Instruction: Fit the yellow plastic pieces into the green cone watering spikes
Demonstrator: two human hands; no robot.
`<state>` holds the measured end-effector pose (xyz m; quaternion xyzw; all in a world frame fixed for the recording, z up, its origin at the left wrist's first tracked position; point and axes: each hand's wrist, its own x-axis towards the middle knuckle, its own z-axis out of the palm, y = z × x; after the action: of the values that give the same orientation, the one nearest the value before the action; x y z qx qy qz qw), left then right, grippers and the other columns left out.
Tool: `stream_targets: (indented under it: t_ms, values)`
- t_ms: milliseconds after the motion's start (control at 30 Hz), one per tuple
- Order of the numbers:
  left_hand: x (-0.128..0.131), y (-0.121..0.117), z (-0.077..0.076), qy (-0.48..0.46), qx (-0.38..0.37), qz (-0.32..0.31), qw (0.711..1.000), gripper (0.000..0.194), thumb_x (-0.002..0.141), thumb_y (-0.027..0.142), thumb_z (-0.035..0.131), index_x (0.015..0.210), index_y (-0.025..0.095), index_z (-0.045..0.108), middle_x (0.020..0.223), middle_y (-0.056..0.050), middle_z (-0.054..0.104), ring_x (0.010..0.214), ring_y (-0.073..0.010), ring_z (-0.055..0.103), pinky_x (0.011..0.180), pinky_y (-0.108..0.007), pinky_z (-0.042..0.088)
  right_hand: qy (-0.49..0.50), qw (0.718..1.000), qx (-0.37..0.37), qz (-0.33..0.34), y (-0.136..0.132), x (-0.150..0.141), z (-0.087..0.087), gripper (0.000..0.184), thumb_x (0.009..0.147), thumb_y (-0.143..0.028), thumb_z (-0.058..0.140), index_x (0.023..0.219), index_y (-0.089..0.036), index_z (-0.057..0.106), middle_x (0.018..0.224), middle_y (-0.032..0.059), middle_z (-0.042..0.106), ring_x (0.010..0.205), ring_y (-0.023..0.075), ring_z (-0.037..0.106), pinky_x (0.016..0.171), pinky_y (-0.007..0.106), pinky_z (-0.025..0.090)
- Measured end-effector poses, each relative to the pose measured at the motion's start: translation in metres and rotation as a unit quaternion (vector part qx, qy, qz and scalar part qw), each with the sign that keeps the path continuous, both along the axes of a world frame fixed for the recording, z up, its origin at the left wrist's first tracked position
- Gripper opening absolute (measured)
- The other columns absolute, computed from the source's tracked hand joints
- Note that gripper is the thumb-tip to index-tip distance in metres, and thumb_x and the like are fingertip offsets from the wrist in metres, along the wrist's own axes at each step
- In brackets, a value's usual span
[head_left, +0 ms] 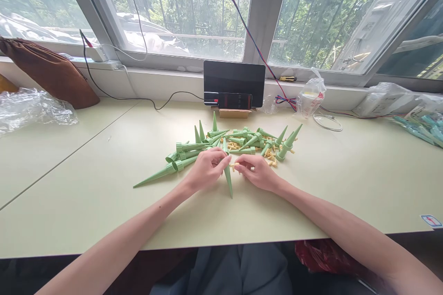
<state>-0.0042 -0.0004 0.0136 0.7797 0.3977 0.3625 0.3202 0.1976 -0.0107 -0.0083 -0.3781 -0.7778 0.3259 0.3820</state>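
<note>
Pinched in my left hand [210, 167] is a green plastic spike [228, 182], its pointed end aimed down toward me. My right hand [256, 171] grips a small cream-coloured plastic valve piece [234, 166] close to the spike's side. Whether the two parts touch is hard to make out. Just beyond both hands lies a heap of similar green spikes [194, 146], some standing upright and others on their sides. Small yellow valve pieces [272, 163] are scattered among them, mostly behind my right hand.
A phone [235, 101] leans against a dark tablet [234, 78] on a cardboard stand [235, 114] at the back. Cables run along the window sill. Clear plastic wrap [34, 109] and a brown bag [51, 71] lie left; bagged items [384, 99] sit at right.
</note>
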Motion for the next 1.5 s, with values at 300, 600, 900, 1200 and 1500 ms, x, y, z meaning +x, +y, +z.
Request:
stream_targets:
  t_ms: [300,600,900,1200,1500]
  values:
    - [0.0000,0.0001,-0.0003,0.001,0.001,-0.009,1.000,0.036,0.094,0.036,0.053,0.068,0.015,0.066,0.084,-0.006,0.063,0.061,-0.0114,0.056,0.053,-0.023,0.046,-0.015,1.000,0.004,0.006,-0.0008,0.0012,0.0001,0.040,0.098,-0.042,0.047,0.068,-0.017,0.057,0.059,-0.0015,0.056,0.053,0.0099,0.048,0.053,0.023,0.040]
    - [0.0004,0.0006,-0.0001,-0.004,0.008,0.001,1.000,0.035,0.093,0.036,0.054,0.068,0.016,0.067,0.082,-0.006,0.063,0.061,-0.0118,0.056,0.052,-0.022,0.046,0.001,1.000,-0.002,0.009,0.0005,0.0003,-0.0004,0.024,0.094,-0.040,0.057,0.089,-0.018,0.063,0.064,-0.0012,0.058,0.055,0.0110,0.049,0.053,0.024,0.041]
    - [0.0007,-0.0010,0.0001,0.004,0.003,-0.010,1.000,0.036,0.094,0.036,0.053,0.068,0.015,0.067,0.083,-0.006,0.064,0.062,-0.0121,0.057,0.053,-0.023,0.047,-0.016,1.000,0.008,0.014,0.0000,0.0011,-0.0003,0.034,0.097,-0.038,0.051,0.071,-0.017,0.060,0.060,-0.0018,0.055,0.054,0.0097,0.047,0.053,0.022,0.038]
    - [0.0008,-0.0016,0.0003,0.002,0.009,-0.017,1.000,0.037,0.094,0.038,0.052,0.069,0.016,0.067,0.083,-0.006,0.064,0.063,-0.0125,0.057,0.053,-0.022,0.048,-0.038,0.999,0.012,0.011,0.0014,0.0027,-0.0031,0.045,0.098,-0.044,0.046,0.064,-0.017,0.057,0.055,-0.0027,0.052,0.051,0.0093,0.044,0.053,0.022,0.037]
    - [0.0010,-0.0009,-0.0011,-0.002,0.004,-0.013,1.000,0.036,0.094,0.037,0.052,0.069,0.015,0.067,0.084,-0.006,0.064,0.063,-0.0122,0.057,0.054,-0.023,0.047,-0.028,1.000,-0.004,0.011,0.0006,0.0024,-0.0021,0.037,0.097,-0.042,0.048,0.074,-0.016,0.061,0.057,-0.0027,0.053,0.051,0.0095,0.045,0.052,0.022,0.037]
